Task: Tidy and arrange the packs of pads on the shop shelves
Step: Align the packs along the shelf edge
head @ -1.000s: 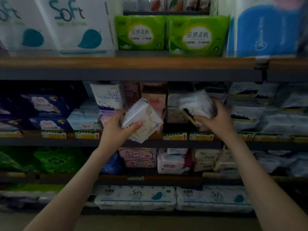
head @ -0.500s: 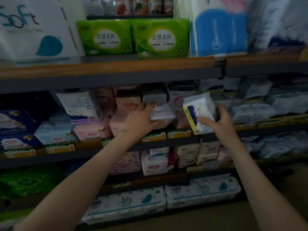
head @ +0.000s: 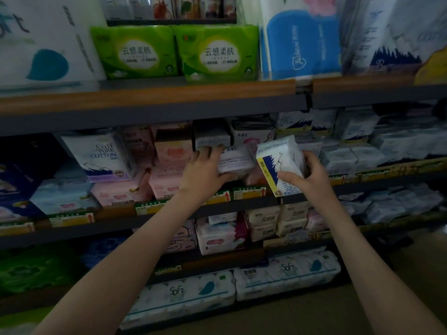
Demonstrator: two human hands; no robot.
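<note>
Head: blue pack (head: 281, 165) inside right grip (head: 312, 176)

Dim overall; top shelf (head: 145, 97) brightest, lit from above; lower tiers (head: 72, 234) deep in shadow at left; edges soft and bowed; right side blurred.

Arms outstretched, left hand (head: 205, 171) and right hand (head: 312, 176) in curled grips.

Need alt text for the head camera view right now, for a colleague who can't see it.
The left hand grips a white pack at the middle shelf, while the right hand holds a blue-and-white cotton pack tilted beside it. Green tissue packs sit above.
</note>
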